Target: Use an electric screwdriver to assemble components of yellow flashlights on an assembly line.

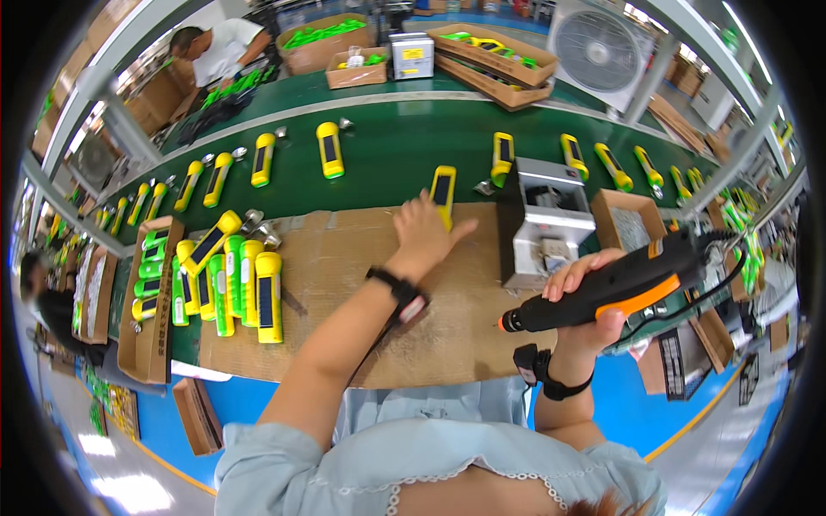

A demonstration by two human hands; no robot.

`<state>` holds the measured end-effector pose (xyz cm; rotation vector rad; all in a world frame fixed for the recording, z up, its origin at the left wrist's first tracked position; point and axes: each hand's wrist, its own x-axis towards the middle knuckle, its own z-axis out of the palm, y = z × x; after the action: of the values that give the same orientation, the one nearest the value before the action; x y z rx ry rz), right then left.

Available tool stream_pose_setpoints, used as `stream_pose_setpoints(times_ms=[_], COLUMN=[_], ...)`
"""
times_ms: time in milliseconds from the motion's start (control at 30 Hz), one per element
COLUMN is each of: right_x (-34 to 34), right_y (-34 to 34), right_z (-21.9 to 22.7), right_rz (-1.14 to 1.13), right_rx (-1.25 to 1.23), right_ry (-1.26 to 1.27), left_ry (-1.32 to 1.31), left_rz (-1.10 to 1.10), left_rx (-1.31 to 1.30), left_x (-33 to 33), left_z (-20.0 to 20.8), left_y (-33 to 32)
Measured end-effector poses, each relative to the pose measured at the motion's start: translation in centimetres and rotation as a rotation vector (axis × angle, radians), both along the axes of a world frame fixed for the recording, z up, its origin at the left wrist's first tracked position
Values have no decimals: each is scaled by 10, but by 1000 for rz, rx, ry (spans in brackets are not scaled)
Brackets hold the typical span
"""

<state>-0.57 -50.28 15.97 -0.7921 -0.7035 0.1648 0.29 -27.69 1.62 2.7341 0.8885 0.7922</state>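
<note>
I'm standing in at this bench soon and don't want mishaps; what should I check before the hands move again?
1. Electric screwdriver gripped: ok, right hand wrapped around it.
2. Screwdriver tip away from the flashlights: ok, touching none.
3. Left hand gripping the nearest flashlight: not ok, thumb spread away from it.
4. Right-hand fingers clear of the silver metal box: cannot tell, they overlap in this view.
5. Screw on the tip: cannot tell, too small.
</note>
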Motion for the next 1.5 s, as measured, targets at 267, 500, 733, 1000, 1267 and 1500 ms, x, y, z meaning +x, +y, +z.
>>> stream_pose_setpoints(times_ms=[267,500,733,1000,1267,1500], right_x=[32,57,64,86,106,108], right_y=[16,14,-1,-13,-11,-7], right_z=[-45,-54,-60,-36,-20,-23], right_rz=[-139,-208,-292,-471,-512,-406], right_rx=[-121,-116,-150,-18,-31,-156], right_ry=[-84,-120,-103,-165,-295,-228], left_ry=[406,537,448,633,729,289], left_rz=[723,742,698,299,402,-144], left_rx=[400,-184,-391,-377,-69,85], left_x=[26,-24,-67,-58,-158,-203], left_z=[-19,9,14,50,33,17], left_y=[214,347,381,213,7,-66])
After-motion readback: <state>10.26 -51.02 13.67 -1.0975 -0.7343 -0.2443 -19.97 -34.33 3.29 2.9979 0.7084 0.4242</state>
